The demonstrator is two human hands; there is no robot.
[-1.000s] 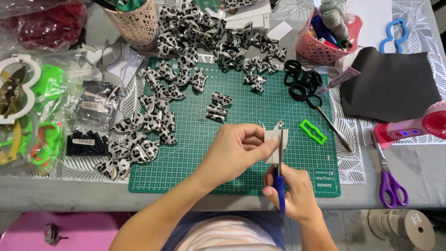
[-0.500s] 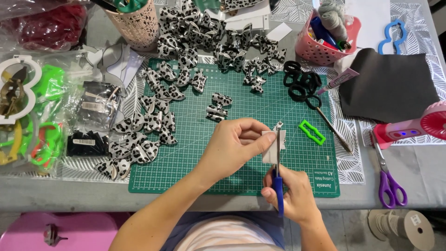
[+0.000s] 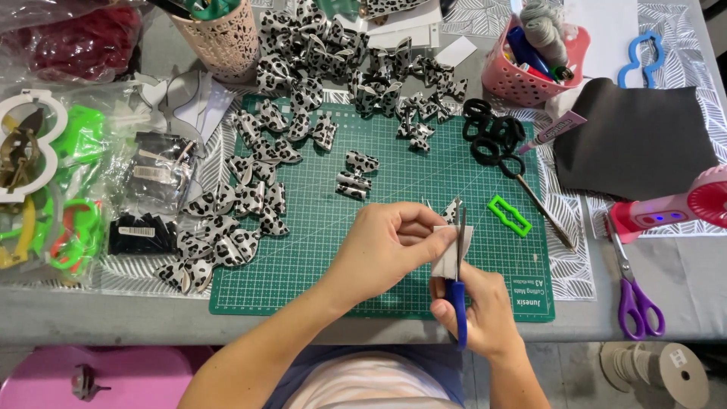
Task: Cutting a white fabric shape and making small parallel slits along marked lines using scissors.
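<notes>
Since earlier, I see little movement — left hand (image 3: 386, 246) still pinches the fabric piece (image 3: 445, 254) above the cutting mat (image 3: 303, 250); right hand (image 3: 473, 310) grips blue-handled scissors (image 3: 459, 280), blades seemingly closed on it.

Clear plastic bags (image 3: 155, 170) lie left of the green cutting mat (image 3: 318, 250); a black packet with white barcode label (image 3: 138, 231) sits nearest it.

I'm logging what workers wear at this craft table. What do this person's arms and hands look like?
Both forearms are bare, with no sleeves reaching them. The left hand and right hand wear no gloves; no rings, watch or bracelets are visible.
</notes>
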